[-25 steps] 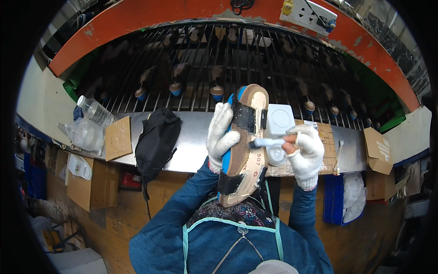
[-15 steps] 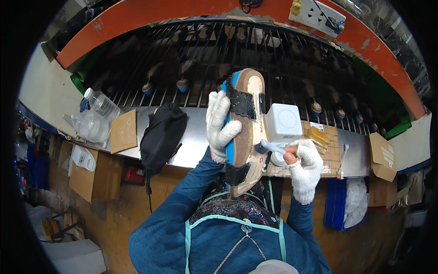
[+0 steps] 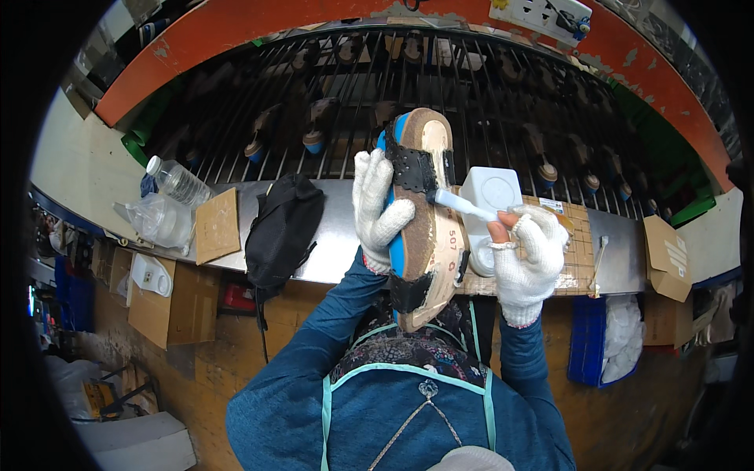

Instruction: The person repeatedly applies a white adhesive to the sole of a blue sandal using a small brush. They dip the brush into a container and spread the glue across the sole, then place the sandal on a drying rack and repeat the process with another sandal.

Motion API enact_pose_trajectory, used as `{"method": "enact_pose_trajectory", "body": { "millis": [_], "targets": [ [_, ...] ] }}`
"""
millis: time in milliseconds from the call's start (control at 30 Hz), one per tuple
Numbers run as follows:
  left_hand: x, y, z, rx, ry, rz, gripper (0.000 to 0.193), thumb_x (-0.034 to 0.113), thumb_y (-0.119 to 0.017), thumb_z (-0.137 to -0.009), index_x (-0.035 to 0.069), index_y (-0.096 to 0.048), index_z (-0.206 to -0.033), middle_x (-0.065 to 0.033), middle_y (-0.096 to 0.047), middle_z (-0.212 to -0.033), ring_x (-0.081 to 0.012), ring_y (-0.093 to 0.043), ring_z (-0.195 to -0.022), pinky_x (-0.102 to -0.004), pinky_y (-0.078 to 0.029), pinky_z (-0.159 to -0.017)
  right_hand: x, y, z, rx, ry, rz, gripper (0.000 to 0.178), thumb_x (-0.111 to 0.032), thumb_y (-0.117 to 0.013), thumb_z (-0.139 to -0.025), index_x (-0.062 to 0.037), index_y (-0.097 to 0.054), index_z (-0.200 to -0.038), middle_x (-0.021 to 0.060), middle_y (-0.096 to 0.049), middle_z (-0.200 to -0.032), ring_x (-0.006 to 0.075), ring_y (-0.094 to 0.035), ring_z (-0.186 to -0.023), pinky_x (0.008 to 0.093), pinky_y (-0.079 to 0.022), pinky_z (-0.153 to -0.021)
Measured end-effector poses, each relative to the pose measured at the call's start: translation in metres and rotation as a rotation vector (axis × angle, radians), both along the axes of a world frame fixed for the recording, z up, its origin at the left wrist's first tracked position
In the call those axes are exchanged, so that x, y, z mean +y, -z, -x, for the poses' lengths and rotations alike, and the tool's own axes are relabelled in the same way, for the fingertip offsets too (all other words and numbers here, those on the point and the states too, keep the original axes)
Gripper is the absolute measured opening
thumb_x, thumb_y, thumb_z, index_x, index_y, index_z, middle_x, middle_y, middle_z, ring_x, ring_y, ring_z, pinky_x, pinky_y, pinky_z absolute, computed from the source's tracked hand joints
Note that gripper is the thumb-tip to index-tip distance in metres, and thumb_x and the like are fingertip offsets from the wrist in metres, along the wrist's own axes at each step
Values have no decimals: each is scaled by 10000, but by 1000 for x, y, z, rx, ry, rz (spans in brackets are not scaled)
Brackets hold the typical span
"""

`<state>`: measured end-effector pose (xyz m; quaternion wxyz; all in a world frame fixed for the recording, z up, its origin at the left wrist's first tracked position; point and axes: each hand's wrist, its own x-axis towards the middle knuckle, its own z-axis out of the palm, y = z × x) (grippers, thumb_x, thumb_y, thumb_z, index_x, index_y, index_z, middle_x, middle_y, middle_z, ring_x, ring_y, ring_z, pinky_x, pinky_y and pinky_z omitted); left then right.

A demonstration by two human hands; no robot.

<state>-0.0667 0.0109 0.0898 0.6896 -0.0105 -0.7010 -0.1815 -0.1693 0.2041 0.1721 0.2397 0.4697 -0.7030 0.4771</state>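
Observation:
An unfinished sandal [image 3: 416,245] stands lengthwise in front of me with its underside facing up. It has a cork-brown edge, blue sides, a pale board and black straps folded over. My left hand [image 3: 378,210], in a white knit glove, grips its left side, thumb over the edge. In my right hand [image 3: 532,255], gloved with bare fingertips, is a small brush [image 3: 469,206] with a pale blue handle. Its dark tip touches the sandal near the upper strap's lower edge. Beyond the brush stands a white square plastic container [image 3: 493,191].
Dark metal bars [image 3: 345,149] carrying several sandals run behind the metal worktop [image 3: 330,251]. A black fabric bag [image 3: 284,224], a cardboard piece [image 3: 217,226] and a clear bottle [image 3: 179,179] lie to the left. Right are a brown mat [image 3: 580,255] and a blue crate [image 3: 585,349].
The brush has moved up along the sandal from its lower middle to the upper strap. My right hand shifted slightly right and up. The left hand keeps its grip.

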Motion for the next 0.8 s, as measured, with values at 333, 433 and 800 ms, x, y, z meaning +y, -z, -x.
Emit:
{"method": "enact_pose_trajectory", "body": {
  "millis": [333,433,800],
  "targets": [
    [-4,-1,3,55,-57,56,304,209,-734,-842,203,-614,-1122,-249,-542,-1423,-429,-493,-1360,-607,-257,-1181,21,28,-14,-265,-171,-28,221,-74,-863,-717,-45,-761,-911,103,-675,-905,266,-600,-908,360,-475,-809],
    [-6,-1,4,30,-84,57,329,230,-736,-841,208,-617,-1146,-259,-539,-1423,-425,-490,-1364,-605,-249,-1183,25,35,-22,-222,-137,4,237,-66,-868,-700,-47,-755,-907,103,-676,-902,285,-601,-908,372,-478,-811],
    [-3,-9,12,15,-157,91,374,297,-757,-824,212,-633,-1167,-235,-531,-1443,-401,-477,-1382,-593,-214,-1199,31,31,-20,-74,-100,137,257,-100,-873,-689,-61,-755,-913,82,-692,-939,260,-617,-922,380,-473,-839]
  ]
}}
